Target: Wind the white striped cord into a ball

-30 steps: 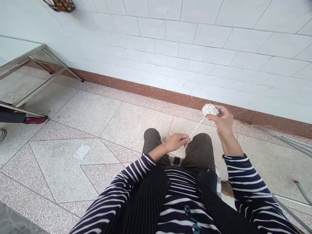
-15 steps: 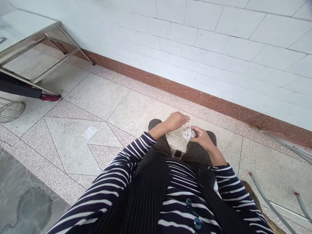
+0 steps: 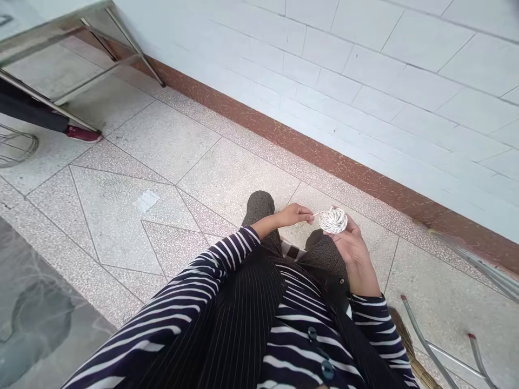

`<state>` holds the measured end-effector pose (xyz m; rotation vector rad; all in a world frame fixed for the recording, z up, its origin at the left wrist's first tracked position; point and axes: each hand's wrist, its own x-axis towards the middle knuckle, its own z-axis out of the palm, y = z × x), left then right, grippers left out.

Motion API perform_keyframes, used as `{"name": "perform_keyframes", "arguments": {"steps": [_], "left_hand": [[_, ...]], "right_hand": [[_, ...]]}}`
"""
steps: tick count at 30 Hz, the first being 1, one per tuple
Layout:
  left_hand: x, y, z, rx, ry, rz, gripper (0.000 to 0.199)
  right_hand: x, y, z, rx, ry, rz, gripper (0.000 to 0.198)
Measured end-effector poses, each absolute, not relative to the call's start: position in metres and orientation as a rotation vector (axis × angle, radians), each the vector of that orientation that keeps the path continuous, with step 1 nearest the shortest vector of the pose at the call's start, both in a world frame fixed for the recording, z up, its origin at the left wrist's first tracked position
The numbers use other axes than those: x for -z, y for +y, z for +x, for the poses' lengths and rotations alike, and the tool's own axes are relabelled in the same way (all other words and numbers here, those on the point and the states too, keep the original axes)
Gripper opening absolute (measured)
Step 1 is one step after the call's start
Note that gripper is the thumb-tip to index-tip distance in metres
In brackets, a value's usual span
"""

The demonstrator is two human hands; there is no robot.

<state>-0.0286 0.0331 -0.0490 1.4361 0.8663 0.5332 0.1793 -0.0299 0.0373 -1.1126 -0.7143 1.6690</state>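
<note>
Left hand (image 3: 298, 215): grip pinched, thumb to fingers, on the end of a short strand (image 3: 317, 214); its twist too fine to make out. Right hand (image 3: 355, 247): grip curled about a cord ball (image 3: 333, 220), palm partly showing, some fingertips hidden behind it. Cord ball: 1, off-white with darker flecks, rounded, wound in swirling layers; near the right knee, strand leading to the left hand. Floor (image 3: 239, 173): speckled, pale. Table (image 3: 60, 19): metal-framed, cut off at left.

White cord ball (image 3: 333, 220), approx. round, strand (image 3: 317, 214) prob. taut, in hands (image 3: 353, 247)
</note>
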Motion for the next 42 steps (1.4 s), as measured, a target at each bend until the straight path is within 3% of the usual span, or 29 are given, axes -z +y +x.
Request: {"name": "perform_keyframes", "arguments": {"steps": [10,15,22,31,36,42], "left_hand": [[0.102,0.036,-0.034,-0.537,1.246,1.404,0.046],[0.094,0.033,-0.028,-0.663,1.248,1.350,0.029],[0.072,0.037,-0.041,-0.794,1.360,1.362,0.032],[0.011,0.037,-0.070,-0.816,1.304,2.006,0.021],[0.011,0.053,-0.076,-0.669,1.397,2.310,0.019],[0.035,0.075,-0.042,-0.628,1.583,1.909,0.022]], "right_hand": [[-0.077,-0.023,0.165,-1.573,-0.711,-1.004,0.053],[-0.079,-0.021,0.166,-1.553,-0.712,-0.981,0.053],[-0.070,-0.029,0.203,-1.336,-0.466,-1.044,0.045],[-0.050,-0.032,0.244,-1.214,-0.238,-1.178,0.044],[-0.081,-0.041,0.231,-1.220,-0.396,-1.093,0.042],[-0.105,-0.056,0.193,-1.385,-0.532,-1.108,0.051]]}}
